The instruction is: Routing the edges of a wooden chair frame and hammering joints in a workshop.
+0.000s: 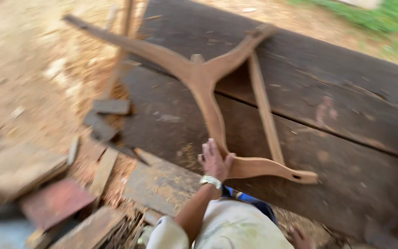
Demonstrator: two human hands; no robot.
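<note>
One left hand (pixel 215 161) in clear view, fingers wrapped round the lower curved limb of a carved wooden frame (pixel 203 78); silver watch (pixel 210 180) on that wrist. Only a sliver of the right hand (pixel 300 239), low at the bottom edge, below and to the right of the left; too little visible to tell open from closed, or whether anything held.

Frame lying flat across broad dark planks (pixel 346 115), reaching up and away from the left hand: curved arms meeting at a central joint, one straight rail (pixel 266 110) running just to the right of the gripped limb, one long arm stretching far up-left past the plank edge.

Planks rough, scuffed, dusted with sawdust near the gripping hand. Outdoors, no walls: bare sandy ground (pixel 24 69) to the left, littered with shavings. Offcuts and scrap boards (pixel 56 198) heaped left of and below the hand, some reddish, some grey. Strip of green grass (pixel 383 16) far up-right. Much of it blurred.
</note>
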